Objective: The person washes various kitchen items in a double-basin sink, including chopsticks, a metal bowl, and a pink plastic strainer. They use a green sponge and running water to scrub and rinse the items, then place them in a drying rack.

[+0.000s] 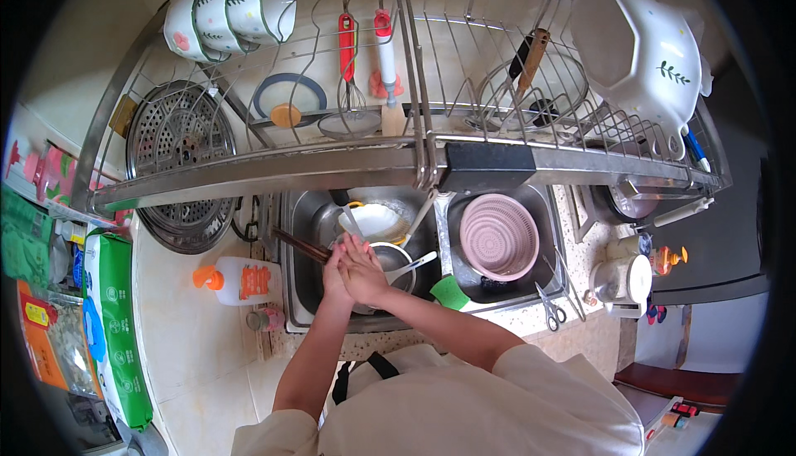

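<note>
Over the left sink basin (305, 307), my left hand (336, 272) and my right hand (365, 269) are pressed together, the right lying over the left. A bundle of dark chopsticks (301, 244) sticks out to the left from between my hands; their other ends are hidden. Under and beside my fingers stands a light-rimmed pot (398, 258) with a white spoon (416, 263) across it. Behind my fingertips are a black-handled knife (353, 218) and a white oval dish (373, 221) with a yellow edge.
A pink colander (499, 238) sits in the right basin. On the divider rests a green sponge (450, 292). Scissors (550, 307) lie at the right rim, and a white bottle with an orange cap (242, 280) at the left. A metal dish rack (367, 160) overhangs the sink.
</note>
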A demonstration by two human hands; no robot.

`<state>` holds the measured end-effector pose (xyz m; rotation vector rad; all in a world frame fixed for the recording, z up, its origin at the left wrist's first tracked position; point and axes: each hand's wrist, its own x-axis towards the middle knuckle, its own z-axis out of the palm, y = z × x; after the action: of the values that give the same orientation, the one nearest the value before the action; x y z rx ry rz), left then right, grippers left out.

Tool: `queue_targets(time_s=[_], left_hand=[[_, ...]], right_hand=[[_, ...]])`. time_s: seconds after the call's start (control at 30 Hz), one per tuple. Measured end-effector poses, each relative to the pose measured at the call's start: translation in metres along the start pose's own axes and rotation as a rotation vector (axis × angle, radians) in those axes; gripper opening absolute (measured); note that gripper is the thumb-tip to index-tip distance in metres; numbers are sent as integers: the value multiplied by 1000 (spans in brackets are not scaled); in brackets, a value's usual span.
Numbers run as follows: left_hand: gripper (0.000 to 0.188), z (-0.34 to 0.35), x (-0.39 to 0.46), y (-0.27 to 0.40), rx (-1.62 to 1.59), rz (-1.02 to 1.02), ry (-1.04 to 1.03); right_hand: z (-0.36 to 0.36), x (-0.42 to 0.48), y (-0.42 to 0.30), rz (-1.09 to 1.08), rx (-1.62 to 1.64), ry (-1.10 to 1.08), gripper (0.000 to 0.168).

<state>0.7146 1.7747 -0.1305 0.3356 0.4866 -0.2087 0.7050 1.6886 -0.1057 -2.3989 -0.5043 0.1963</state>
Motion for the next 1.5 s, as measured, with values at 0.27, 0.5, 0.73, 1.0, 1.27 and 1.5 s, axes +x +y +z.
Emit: queue_targets(time_s=[0.27, 0.5, 0.73, 1.0, 1.27, 1.5], left_hand=[[40, 32, -6, -16, 216, 218, 233], [18, -18, -9, -64, 899, 382, 397], [36, -13, -52, -71, 759, 171, 101], [59, 1, -5, 19, 83, 375, -429], [54, 16, 1, 5, 240, 335, -399], [44, 13, 5, 1, -12, 181, -628]], right_hand=[[-15, -16, 27, 828, 1533, 284, 56], [12, 12, 25, 373, 517, 183, 51], [-15, 71, 13, 355, 345, -232, 39], [23, 40, -61, 261, 87, 352, 47], [-9, 60, -38, 214, 24, -30, 48], [-22, 65, -24, 369, 221, -126, 50]])
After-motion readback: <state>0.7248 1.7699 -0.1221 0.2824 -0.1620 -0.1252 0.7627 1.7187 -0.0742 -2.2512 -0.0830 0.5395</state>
